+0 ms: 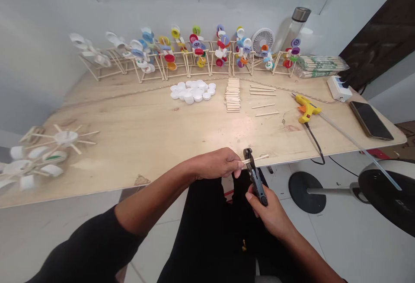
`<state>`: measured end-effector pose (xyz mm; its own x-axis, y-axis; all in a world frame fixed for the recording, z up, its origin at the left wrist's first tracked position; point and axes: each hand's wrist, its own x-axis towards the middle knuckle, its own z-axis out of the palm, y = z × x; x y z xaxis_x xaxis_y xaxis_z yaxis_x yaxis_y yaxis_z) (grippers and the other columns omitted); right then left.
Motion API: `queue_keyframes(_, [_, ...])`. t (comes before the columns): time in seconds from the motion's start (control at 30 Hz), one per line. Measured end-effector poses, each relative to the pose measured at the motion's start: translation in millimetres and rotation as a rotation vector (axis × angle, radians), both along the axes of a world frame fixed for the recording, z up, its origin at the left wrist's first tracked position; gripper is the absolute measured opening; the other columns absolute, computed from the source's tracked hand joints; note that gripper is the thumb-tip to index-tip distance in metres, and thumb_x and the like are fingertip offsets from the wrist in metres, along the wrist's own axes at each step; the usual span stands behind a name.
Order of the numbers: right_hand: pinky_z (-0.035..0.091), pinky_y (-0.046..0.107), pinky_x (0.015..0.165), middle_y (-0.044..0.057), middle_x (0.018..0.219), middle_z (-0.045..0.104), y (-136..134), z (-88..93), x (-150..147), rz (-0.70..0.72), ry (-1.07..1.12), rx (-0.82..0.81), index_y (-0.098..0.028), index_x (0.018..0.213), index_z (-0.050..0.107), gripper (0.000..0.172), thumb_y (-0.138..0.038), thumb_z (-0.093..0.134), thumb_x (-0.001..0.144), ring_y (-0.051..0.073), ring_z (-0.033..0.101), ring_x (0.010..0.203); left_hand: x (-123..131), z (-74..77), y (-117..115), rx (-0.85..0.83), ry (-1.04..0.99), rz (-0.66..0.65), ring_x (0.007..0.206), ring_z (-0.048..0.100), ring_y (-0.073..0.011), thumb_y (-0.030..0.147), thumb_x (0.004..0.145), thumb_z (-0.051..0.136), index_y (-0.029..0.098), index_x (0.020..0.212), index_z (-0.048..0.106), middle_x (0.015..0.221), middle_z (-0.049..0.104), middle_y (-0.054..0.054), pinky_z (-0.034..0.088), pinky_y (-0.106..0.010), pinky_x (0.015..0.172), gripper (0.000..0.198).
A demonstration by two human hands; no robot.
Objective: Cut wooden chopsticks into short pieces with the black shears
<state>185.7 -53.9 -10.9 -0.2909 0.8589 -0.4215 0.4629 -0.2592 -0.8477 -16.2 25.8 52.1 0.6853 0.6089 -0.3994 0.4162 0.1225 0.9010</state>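
Observation:
Near the table's front edge, my left hand [223, 163] pinches a thin wooden stick [262, 157]. My right hand [267, 211] is wrapped round a dark pair of cutting pliers [256, 181]. The head of the pliers lies across the stick just right of my left fingertips, and the stick's free end sticks out to the right. Whether the jaws have closed on the wood is too small to tell. Further back on the table are a stack of short sticks [232, 95] and several loose sticks [262, 88].
White bottle caps [193, 90] lie mid-table. Stick frames with coloured cap wheels [222, 49] line the wall. A yellow glue gun [306, 108], phone [371, 120] and power adapter [339, 88] are at right. Stick-and-cap wheels [65, 137] lie at left; a fan [263, 41] stands behind.

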Motion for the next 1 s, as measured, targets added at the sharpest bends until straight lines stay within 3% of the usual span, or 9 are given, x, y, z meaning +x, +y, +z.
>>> queue_keyframes(0.27, [0.031, 0.020, 0.043, -0.008, 0.048, 0.036, -2, -8.0, -2, -0.028, -0.011, 0.003, -0.020, 0.076, 0.047, 0.018, -0.036, 0.048, 0.082, 0.009, 0.037, 0.042, 3, 3.1, 0, 0.100, 0.086, 0.040, 0.043, 0.030, -0.0075, 0.032, 0.084, 0.040, 0.015, 0.065, 0.058, 0.046, 0.035, 0.006, 0.026, -0.020, 0.045, 0.031])
queue_keyframes(0.5, [0.030, 0.020, 0.042, -0.008, 0.049, 0.036, -2, -10.2, -5, -0.055, -0.012, 0.001, -0.020, 0.073, 0.045, 0.020, -0.038, 0.049, 0.081, 0.009, 0.036, 0.043, 3, -3.1, -2, 0.039, 0.045, 0.097, 0.040, 0.029, -0.0069, 0.036, 0.084, 0.041, 0.014, 0.072, 0.062, 0.041, 0.032, 0.007, 0.024, -0.019, 0.042, 0.032])
queue_keyframes(0.63, [0.030, 0.020, 0.042, -0.008, 0.048, 0.036, -2, -11.0, -5, -0.065, -0.016, 0.005, -0.020, 0.075, 0.047, 0.019, -0.038, 0.049, 0.081, 0.009, 0.035, 0.043, 2, -6.0, -2, -0.063, 0.021, 0.145, 0.036, 0.034, -0.0069, 0.037, 0.086, 0.039, 0.014, 0.081, 0.063, 0.041, 0.045, 0.005, 0.029, -0.020, 0.041, 0.033])
queue_keyframes(0.77, [0.030, 0.020, 0.041, -0.008, 0.048, 0.036, -2, -13.0, -5, -0.072, -0.012, 0.009, -0.019, 0.075, 0.047, 0.020, -0.038, 0.049, 0.081, 0.009, 0.036, 0.043, -2, -8.9, -4, -0.081, -0.044, 0.222, 0.040, 0.046, -0.0073, 0.037, 0.085, 0.043, 0.013, 0.080, 0.062, 0.056, 0.061, -0.001, 0.036, -0.020, 0.044, 0.031])
queue_keyframes(1.0, [0.030, 0.019, 0.042, -0.008, 0.048, 0.036, -2, -15.6, -4, -0.068, 0.006, 0.005, -0.020, 0.073, 0.046, 0.020, -0.038, 0.049, 0.082, 0.009, 0.035, 0.043, -8, -7.2, -10, -0.123, -0.132, 0.272, 0.047, 0.052, -0.0085, 0.039, 0.083, 0.048, 0.013, 0.084, 0.062, 0.066, 0.065, -0.003, 0.041, -0.022, 0.050, 0.029])
